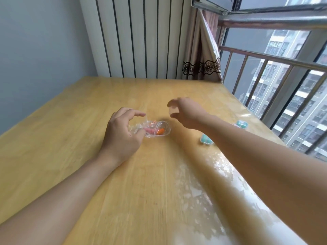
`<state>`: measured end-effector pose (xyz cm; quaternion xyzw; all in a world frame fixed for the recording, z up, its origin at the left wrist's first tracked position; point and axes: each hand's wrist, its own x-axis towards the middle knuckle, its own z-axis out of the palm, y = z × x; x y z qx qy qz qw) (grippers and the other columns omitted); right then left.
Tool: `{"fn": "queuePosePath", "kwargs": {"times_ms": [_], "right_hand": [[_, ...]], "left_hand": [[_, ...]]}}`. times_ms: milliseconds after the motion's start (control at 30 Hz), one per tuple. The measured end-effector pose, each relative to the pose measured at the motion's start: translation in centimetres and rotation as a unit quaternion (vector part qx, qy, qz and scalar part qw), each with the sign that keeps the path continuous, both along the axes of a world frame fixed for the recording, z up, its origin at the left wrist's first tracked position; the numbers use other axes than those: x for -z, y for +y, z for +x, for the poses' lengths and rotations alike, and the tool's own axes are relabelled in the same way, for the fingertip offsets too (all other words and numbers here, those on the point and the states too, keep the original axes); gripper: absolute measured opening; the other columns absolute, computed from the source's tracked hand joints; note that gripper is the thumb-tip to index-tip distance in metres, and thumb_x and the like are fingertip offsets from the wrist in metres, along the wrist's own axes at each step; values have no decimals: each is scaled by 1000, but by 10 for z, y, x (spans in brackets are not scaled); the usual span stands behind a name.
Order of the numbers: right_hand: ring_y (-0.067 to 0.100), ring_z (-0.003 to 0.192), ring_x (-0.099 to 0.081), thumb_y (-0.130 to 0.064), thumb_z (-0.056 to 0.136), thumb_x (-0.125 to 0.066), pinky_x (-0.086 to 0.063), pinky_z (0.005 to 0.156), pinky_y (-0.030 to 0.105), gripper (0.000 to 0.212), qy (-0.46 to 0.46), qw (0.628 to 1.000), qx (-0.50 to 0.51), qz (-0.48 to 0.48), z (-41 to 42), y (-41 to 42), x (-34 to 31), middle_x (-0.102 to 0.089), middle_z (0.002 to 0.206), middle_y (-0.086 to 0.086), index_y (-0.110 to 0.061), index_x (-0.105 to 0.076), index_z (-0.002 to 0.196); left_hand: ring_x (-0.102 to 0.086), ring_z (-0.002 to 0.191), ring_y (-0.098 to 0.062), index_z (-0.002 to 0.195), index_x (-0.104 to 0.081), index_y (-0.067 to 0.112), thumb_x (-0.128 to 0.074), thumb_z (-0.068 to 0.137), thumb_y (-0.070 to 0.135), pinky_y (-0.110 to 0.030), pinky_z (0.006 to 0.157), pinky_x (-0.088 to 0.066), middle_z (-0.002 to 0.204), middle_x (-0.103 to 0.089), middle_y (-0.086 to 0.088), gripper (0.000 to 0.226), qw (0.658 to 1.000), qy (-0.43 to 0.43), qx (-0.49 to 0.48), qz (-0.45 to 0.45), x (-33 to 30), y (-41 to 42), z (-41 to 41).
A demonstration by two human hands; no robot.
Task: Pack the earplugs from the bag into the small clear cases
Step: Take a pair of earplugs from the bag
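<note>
Both bare arms reach out over the wooden table (70,121), which runs up to a striped wall panel and a curtain (201,50) by the barred window (283,76). The left hand (120,131) sits low over the near end of the clear bag (150,129); its thumb and the lower fingers seem to pinch the crumpled plastic at that end, while the forefinger stretches out straight above it. The bag lies on the table near the middle, its mouth turned to the right, and inside it show pink earplugs (150,130) and an orange one (160,132). The right hand (185,112) hangs in the air just beyond and to the right of the bag, apart from it, fingers loosely curled in a claw with nothing in them; it is blurred. Two small clear cases lie further right: the near case (205,139) shows beside the right forearm with teal earplugs in it, partly hidden by the arm, and the far case (242,124) rests close to the table's window edge, also with teal inside.
</note>
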<state>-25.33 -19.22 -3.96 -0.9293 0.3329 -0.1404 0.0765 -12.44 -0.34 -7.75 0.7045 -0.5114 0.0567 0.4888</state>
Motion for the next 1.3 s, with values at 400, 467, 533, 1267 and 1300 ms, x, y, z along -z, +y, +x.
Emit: {"fn": "queuePosePath", "kwargs": {"times_ms": [400, 467, 533, 1267, 1300], "right_hand": [[5, 109, -69, 5, 77, -80, -55, 97, 30, 59, -341, 915, -145, 158, -84, 112, 16, -74, 118, -11, -21, -67, 128], [7, 112, -68, -1, 82, -78, -56, 97, 30, 52, -390, 869, -120, 278, -81, 110, 11, -71, 124, -11, -20, -67, 128], [10, 110, -70, -16, 88, -77, -56, 97, 33, 40, -410, 819, -65, 396, -78, 111, 8, -72, 123, -7, -21, -67, 126], [18, 100, -75, -9, 98, -63, -59, 93, 29, 43, -370, 826, -54, 423, -68, 110, 25, -77, 107, 13, 4, -55, 138], [18, 100, -75, -9, 99, -62, -59, 92, 29, 43, -362, 834, -56, 414, -68, 110, 25, -77, 107, 13, 4, -54, 139]], "left_hand": [[-72, 67, -18, 95, -80, 13, -74, 79, 25, -27, 56, -56, 85, -77, -8, 21, 931, 289, 221, 14, -7, 11, -58], [-75, 75, -18, 100, -80, 16, -77, 78, 26, -28, 61, -59, 95, -79, 2, 25, 947, 261, 184, -20, -6, 9, -57], [-73, 78, -16, 105, -80, 19, -78, 78, 26, -29, 66, -60, 100, -78, 5, 28, 965, 201, 160, -52, -6, 7, -56], [-76, 80, -27, 83, -83, 30, -78, 75, 24, -44, 77, -61, 75, -78, -4, 11, 974, 183, 136, -6, -8, 14, -60], [-76, 81, -28, 83, -83, 30, -79, 76, 24, -44, 79, -61, 75, -78, -4, 11, 973, 185, 137, 0, -8, 14, -60]]}}
